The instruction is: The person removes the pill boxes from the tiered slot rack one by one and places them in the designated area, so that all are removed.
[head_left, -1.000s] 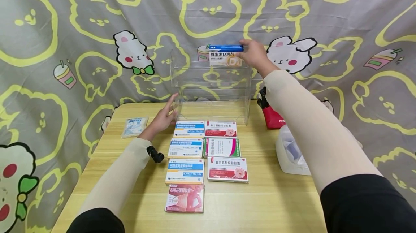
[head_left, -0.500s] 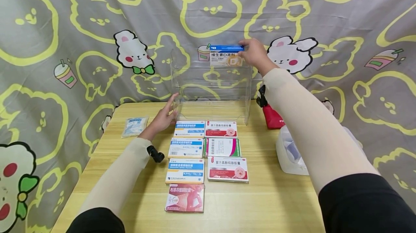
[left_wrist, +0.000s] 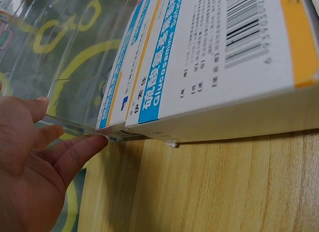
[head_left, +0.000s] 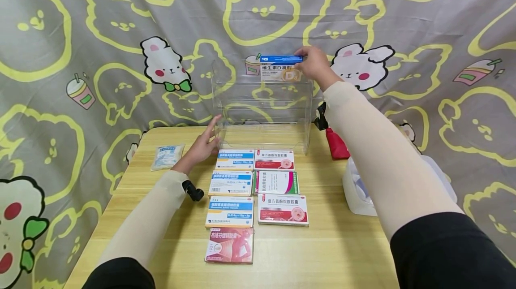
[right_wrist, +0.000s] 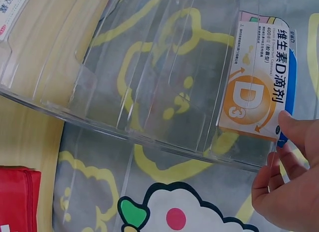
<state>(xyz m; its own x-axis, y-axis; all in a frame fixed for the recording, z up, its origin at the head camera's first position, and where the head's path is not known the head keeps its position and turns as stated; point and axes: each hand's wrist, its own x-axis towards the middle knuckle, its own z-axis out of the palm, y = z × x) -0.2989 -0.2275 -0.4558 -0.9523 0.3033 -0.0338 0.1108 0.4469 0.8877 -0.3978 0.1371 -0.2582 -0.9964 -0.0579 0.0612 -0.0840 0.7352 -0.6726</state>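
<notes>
A clear plastic tiered rack (head_left: 262, 134) stands at the back of the table. In its top tier, towards the right, sits a white, blue and orange vitamin D box (head_left: 278, 71), its front facing me. My right hand (head_left: 316, 66) pinches the right end of this box; the right wrist view shows the thumb (right_wrist: 294, 126) on its front edge and the other fingers bent at the rack's side. My left hand (head_left: 201, 146) touches the rack's lower left side with fingers extended, holding nothing. Beside it lies a blue and white glucosamine box (head_left: 235, 160), whose printed side fills much of the left wrist view.
Two columns of medicine boxes lie before the rack, including a red-white box (head_left: 282, 209) and a pink box (head_left: 230, 245). A flat packet (head_left: 167, 157) lies left. A red pouch (head_left: 337, 144) and a white plastic container (head_left: 356, 206) stand right, partly behind my forearm.
My right hand and forearm have shifted slightly left while keeping the vitamin D box's end. The box's blue top shows a little more. My left hand stays still.
</notes>
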